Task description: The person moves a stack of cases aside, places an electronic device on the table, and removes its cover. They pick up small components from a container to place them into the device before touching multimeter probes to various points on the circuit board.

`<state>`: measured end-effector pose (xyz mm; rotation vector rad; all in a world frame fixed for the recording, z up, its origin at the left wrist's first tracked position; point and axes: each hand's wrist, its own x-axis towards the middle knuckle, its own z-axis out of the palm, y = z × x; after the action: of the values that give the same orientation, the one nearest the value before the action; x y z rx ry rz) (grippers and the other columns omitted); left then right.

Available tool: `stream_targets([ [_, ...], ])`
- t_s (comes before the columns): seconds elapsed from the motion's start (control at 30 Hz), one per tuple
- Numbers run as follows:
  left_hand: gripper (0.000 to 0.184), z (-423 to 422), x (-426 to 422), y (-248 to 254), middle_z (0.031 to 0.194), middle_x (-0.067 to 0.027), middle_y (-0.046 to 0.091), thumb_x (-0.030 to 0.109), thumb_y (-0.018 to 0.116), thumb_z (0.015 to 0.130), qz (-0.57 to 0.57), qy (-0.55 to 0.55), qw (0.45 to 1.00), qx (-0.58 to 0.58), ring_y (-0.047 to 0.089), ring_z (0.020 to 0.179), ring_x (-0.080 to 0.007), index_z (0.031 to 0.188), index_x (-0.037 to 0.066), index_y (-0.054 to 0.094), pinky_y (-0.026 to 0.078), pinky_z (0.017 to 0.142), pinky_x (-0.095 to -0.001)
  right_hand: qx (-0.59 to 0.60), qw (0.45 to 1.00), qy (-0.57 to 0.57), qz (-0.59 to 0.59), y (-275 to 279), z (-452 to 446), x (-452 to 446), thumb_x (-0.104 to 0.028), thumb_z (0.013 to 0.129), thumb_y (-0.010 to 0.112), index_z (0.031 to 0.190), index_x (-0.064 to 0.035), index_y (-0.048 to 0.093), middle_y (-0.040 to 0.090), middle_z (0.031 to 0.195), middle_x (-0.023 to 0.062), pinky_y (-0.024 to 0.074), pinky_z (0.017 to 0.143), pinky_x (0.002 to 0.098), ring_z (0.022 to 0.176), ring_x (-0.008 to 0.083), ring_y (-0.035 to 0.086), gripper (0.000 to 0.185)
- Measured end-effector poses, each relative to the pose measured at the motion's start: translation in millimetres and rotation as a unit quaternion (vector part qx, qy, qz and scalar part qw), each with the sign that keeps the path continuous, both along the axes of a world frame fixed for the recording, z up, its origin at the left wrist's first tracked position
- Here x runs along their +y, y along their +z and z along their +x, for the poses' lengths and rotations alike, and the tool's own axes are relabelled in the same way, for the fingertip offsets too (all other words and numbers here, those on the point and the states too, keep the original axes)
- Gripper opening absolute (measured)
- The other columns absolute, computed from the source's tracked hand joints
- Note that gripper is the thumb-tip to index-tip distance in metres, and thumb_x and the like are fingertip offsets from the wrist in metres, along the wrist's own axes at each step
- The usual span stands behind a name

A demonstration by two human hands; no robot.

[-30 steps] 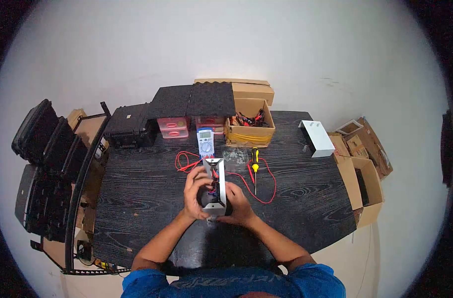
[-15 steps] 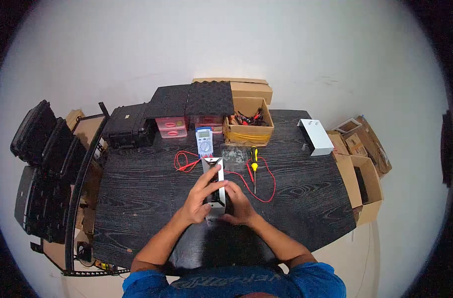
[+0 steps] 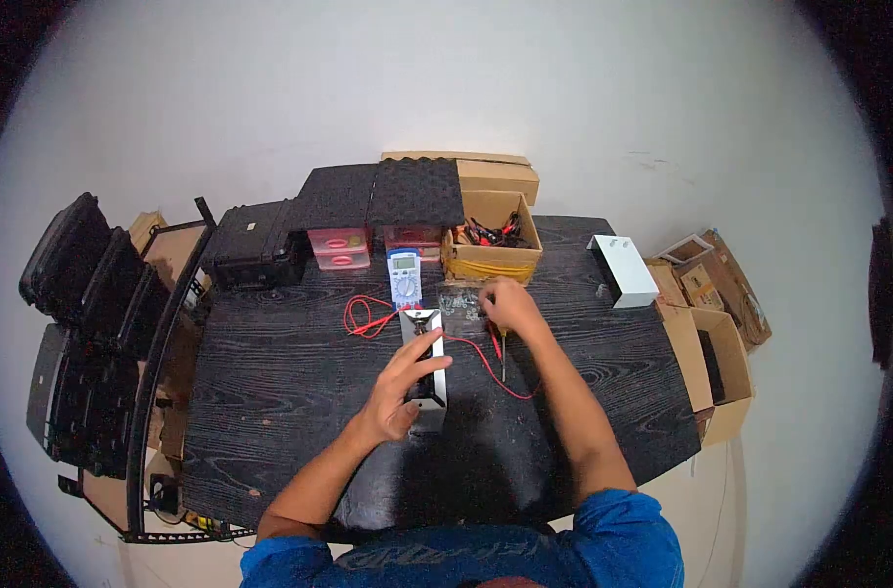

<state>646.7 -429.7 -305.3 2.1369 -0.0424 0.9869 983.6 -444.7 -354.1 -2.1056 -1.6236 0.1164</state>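
Observation:
A narrow white metal casing (image 3: 439, 389) with dark parts inside stands upright at the middle of the table. My left hand (image 3: 392, 397) rests across it, fingers stretched out and apart over its open top, thumb by its near left side. Farther forward and right, my right hand (image 3: 510, 304) is closed with its fingertips down beside a flat patch of small metal parts (image 3: 458, 302). A screwdriver (image 3: 503, 358) lies beneath that hand; its shaft shows while most of the yellow-and-black handle is covered. What the right fingers pinch is hidden.
A blue-and-white multimeter (image 3: 404, 279) with red leads (image 3: 353, 318) lies behind the casing. A cardboard box of tools (image 3: 490, 267) and pink-fronted drawers (image 3: 340, 250) stand at the back. A bent white metal cover (image 3: 627, 269) is at right, black cases (image 3: 250, 245) at left.
My right hand has left the casing and moved forward and right to the screwdriver handle and small parts. My left hand stays on the casing, almost unmoved.

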Motion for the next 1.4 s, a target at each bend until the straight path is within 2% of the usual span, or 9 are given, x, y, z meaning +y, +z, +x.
stream_targets([
  [0.13,0.085,1.5,-0.1,-2.1,0.160,-0.0292,0.044,0.074,0.031,0.102,-0.003,-0.003,1.000,-0.013,0.045,0.146,-0.0479,0.140,0.004,0.063,0.031,0.121,-0.0562,-0.052,0.994,-0.024,-0.090,-14.2,2.9,23.9,-0.014,0.086,0.066,0.091,-0.0040,0.080,0.076,0.096,0.0232,0.0591,0.085,0.0506,0.089,0.0418,0.074,0.018],
  [0.23,0.085,1.8,1.9,-5.6,0.160,-0.0292,0.044,0.073,0.033,0.103,-0.001,-0.007,1.000,-0.014,0.045,0.145,-0.0477,0.141,0.004,0.062,0.031,0.120,-0.0560,-0.107,0.981,-0.042,-0.154,-16.7,1.8,33.9,-0.017,0.087,0.064,0.094,-0.0056,0.081,0.076,0.101,0.0242,0.0589,0.086,0.0526,0.093,0.0417,0.075,0.021],
  [0.53,0.082,2.4,2.8,-5.2,0.159,-0.0299,0.044,0.070,0.034,0.103,0.002,-0.011,1.000,-0.019,0.046,0.144,-0.0479,0.141,0.003,0.062,0.032,0.120,-0.0552,-0.107,0.982,-0.092,-0.125,-2.6,-10.1,40.8,-0.023,0.087,0.068,0.095,-0.0051,0.080,0.076,0.102,0.0240,0.0594,0.088,0.0510,0.100,0.0399,0.075,0.024],
  [0.73,0.092,1.3,2.5,-3.9,0.158,-0.0333,0.044,0.077,0.023,0.102,0.014,0.001,1.000,-0.001,0.046,0.144,-0.0493,0.141,0.003,0.062,0.032,0.120,-0.0553,-0.108,0.980,-0.088,-0.141,-11.5,0.4,49.0,-0.021,0.088,0.065,0.103,-0.0024,0.079,0.076,0.109,0.0242,0.0602,0.087,0.0510,0.103,0.0404,0.075,0.027],
  [0.83,0.081,2.6,2.6,-5.0,0.159,-0.0298,0.044,0.069,0.035,0.103,-0.001,-0.015,1.000,-0.026,0.046,0.144,-0.0483,0.142,0.003,0.062,0.033,0.120,-0.0542,-0.123,0.979,-0.083,-0.139,-12.9,-4.3,46.4,-0.015,0.087,0.064,0.106,-0.0007,0.078,0.076,0.111,0.0246,0.0603,0.087,0.0512,0.104,0.0405,0.075,0.027],
  [1.03,0.079,1.7,3.3,-3.6,0.160,-0.0299,0.043,0.067,0.036,0.104,0.003,-0.016,1.000,-0.023,0.046,0.144,-0.0484,0.142,0.002,0.062,0.032,0.120,-0.0544,-0.102,0.980,-0.074,-0.154,-18.4,-2.3,51.2,-0.015,0.085,0.066,0.103,0.0008,0.077,0.076,0.111,0.0243,0.0598,0.090,0.0508,0.105,0.0398,0.075,0.026],
  [1.13,0.093,1.6,1.6,-2.7,0.159,-0.0319,0.043,0.079,0.025,0.101,0.002,-0.004,1.000,0.003,0.045,0.145,-0.0485,0.141,0.005,0.062,0.031,0.120,-0.0557,-0.111,0.979,-0.099,-0.143,-20.3,-5.3,51.9,-0.016,0.085,0.067,0.103,-0.0041,0.078,0.076,0.109,0.0234,0.0594,0.090,0.0506,0.104,0.0393,0.075,0.024],
  [1.33,0.092,0.8,1.8,-2.2,0.159,-0.0317,0.044,0.080,0.027,0.100,-0.005,-0.006,1.000,0.002,0.045,0.145,-0.0481,0.141,0.005,0.062,0.031,0.120,-0.0556,-0.059,0.992,-0.060,-0.094,-32.2,15.1,55.7,-0.018,0.086,0.067,0.099,-0.0180,0.081,0.077,0.106,0.0176,0.0587,0.088,0.0494,0.103,0.0386,0.074,0.018],
  [1.4,0.084,1.6,3.3,-5.2,0.159,-0.0306,0.044,0.072,0.033,0.102,-0.001,-0.011,1.000,-0.006,0.046,0.145,-0.0481,0.141,0.003,0.062,0.032,0.120,-0.0554,-0.058,0.990,-0.059,-0.117,-28.3,12.6,52.8,-0.017,0.086,0.069,0.100,-0.0173,0.080,0.077,0.106,0.0163,0.0584,0.089,0.0488,0.103,0.0383,0.074,0.018],
])
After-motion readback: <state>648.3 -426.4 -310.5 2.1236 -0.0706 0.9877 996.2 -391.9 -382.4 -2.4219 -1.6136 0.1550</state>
